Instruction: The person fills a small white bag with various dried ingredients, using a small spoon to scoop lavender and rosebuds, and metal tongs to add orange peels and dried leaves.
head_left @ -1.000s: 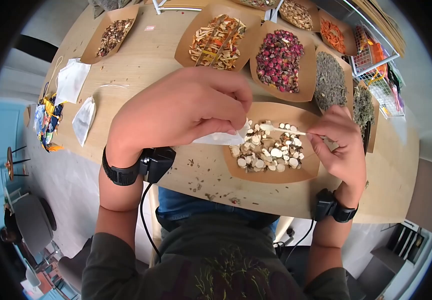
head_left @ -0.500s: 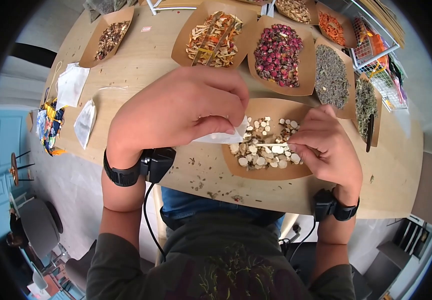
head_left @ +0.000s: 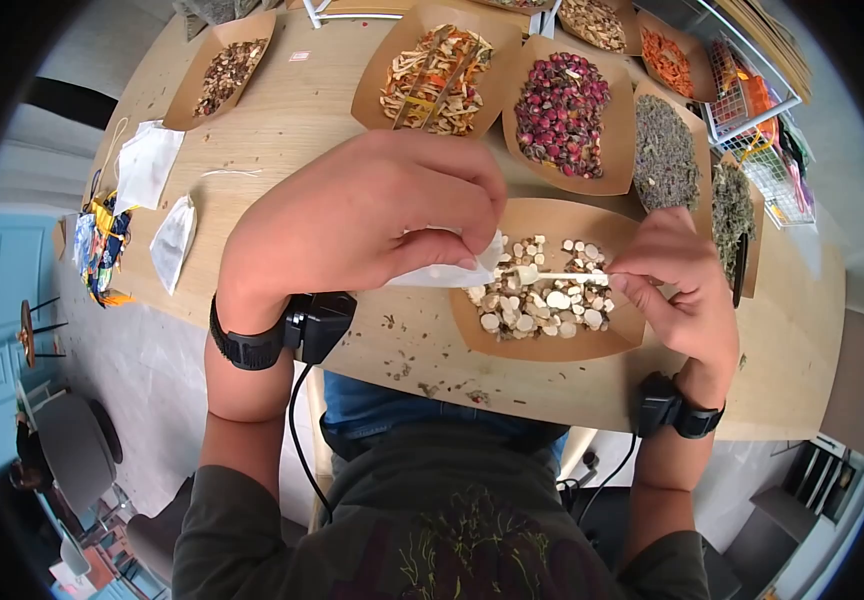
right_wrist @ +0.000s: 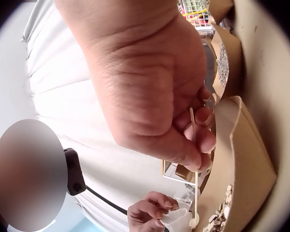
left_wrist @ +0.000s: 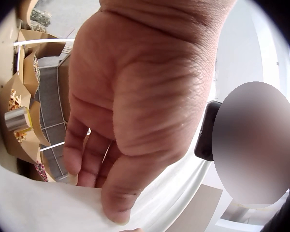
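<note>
My left hand (head_left: 372,210) pinches a white pouch (head_left: 439,274) at the left edge of a brown paper tray (head_left: 592,347) of pale, round dried slices (head_left: 556,300). From the right, my right hand (head_left: 680,285) pinches a thin light spoon (head_left: 564,276) by its handle, its bowl end over the slices and pointing toward the pouch. The right wrist view shows the spoon (right_wrist: 196,193) beside the mouth of the pouch (right_wrist: 176,220). What is inside the pouch is hidden.
Behind stand trays of orange-white strips with tongs (head_left: 439,75), rosebuds (head_left: 562,115) and grey-green herbs (head_left: 666,155). At the left lie white pouches (head_left: 172,243) and a patterned bundle (head_left: 102,250). Wire baskets (head_left: 772,170) are at the right.
The spoon first dropped low among the slices near the pouch, then rose and drew back right with my right hand. My left hand keeps holding the pouch in nearly the same place.
</note>
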Available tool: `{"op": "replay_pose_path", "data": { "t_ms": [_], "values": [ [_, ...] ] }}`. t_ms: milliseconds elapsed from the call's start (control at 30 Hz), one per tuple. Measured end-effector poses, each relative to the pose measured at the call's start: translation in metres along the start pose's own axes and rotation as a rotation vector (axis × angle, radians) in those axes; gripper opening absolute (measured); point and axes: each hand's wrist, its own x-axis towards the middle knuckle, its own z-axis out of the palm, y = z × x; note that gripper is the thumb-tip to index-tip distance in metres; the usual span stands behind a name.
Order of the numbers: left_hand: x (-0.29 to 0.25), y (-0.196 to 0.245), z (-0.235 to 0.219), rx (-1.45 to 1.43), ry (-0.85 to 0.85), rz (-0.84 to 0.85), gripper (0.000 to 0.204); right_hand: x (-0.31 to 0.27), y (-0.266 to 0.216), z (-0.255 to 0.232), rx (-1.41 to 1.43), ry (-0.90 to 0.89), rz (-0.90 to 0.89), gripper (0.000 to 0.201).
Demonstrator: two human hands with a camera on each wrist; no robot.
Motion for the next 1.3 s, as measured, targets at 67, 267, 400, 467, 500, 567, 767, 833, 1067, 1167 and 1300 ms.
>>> {"op": "replay_pose_path", "data": {
  "t_ms": [67, 267, 400, 467, 500, 567, 767, 833, 1067, 1167, 1300],
  "values": [
    [0.0, 0.0, 0.001, -0.008, -0.001, 0.009, 0.016, -0.004, 0.001, -0.006, -0.037, 0.011, 0.013, 0.012],
    [0.0, -0.002, 0.003, 0.002, -0.018, -0.008, 0.014, -0.017, 0.003, -0.032, -0.126, -0.044, 0.117, 0.014],
    [0.001, -0.004, 0.003, 0.03, -0.023, 0.006, 0.013, -0.013, 0.003, -0.02, -0.053, -0.122, 0.058, 0.011],
    [0.002, -0.002, 0.002, 0.037, -0.032, 0.008, 0.013, -0.011, 0.003, -0.012, -0.03, -0.111, 0.026, 0.01],
    [0.003, -0.001, 0.002, 0.05, -0.032, 0.006, 0.013, -0.011, 0.003, -0.009, -0.034, -0.13, 0.036, 0.013],
    [0.003, 0.0, 0.002, 0.042, -0.032, -0.003, 0.012, -0.01, 0.003, -0.007, -0.04, -0.157, 0.057, 0.016],
    [0.002, 0.002, 0.002, 0.037, -0.019, -0.036, 0.013, -0.009, 0.014, -0.009, 0.032, -0.122, -0.002, 0.012],
    [0.003, 0.003, 0.001, 0.035, -0.023, -0.032, 0.013, -0.009, 0.013, -0.011, 0.048, -0.109, 0.007, 0.011],
    [0.001, 0.0, 0.0, 0.018, -0.017, -0.039, 0.012, -0.002, 0.004, -0.001, 0.117, 0.099, 0.016, 0.009],
    [0.001, 0.0, 0.002, 0.019, -0.015, -0.024, 0.013, 0.006, -0.007, 0.013, 0.051, 0.153, -0.08, 0.009],
    [0.003, 0.001, 0.001, 0.021, -0.017, -0.018, 0.013, 0.006, -0.013, 0.019, -0.059, 0.167, -0.116, 0.011]
  ]
}}
